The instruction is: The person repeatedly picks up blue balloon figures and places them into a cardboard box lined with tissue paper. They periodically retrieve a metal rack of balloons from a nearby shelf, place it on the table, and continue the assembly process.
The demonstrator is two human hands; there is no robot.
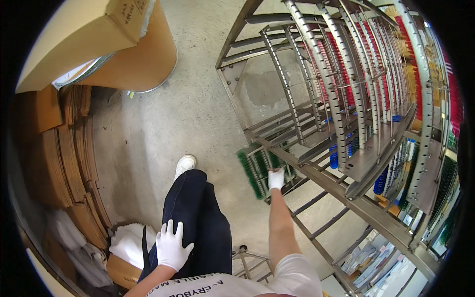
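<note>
In a white glove, my right hand (276,178) reaches out over the lower part of a metal rack. Its fingers are closed at the edge of a rack of green-bristled strips (258,168), where thin metal rods run between dense green rows. The exact grip is partly hidden by the glove. Also gloved in white, my left hand (172,247) lies on my dark-trousered thigh with its fingers spread, holding nothing.
A tall metal frame (321,171) with slotted bars fills the right side, carrying red, blue and green pieces. Stacked flattened cardboard (54,168) lines the left, below a brown drum (148,54) and a carton (84,34). White wrapping (129,242) lies beside my left leg.
</note>
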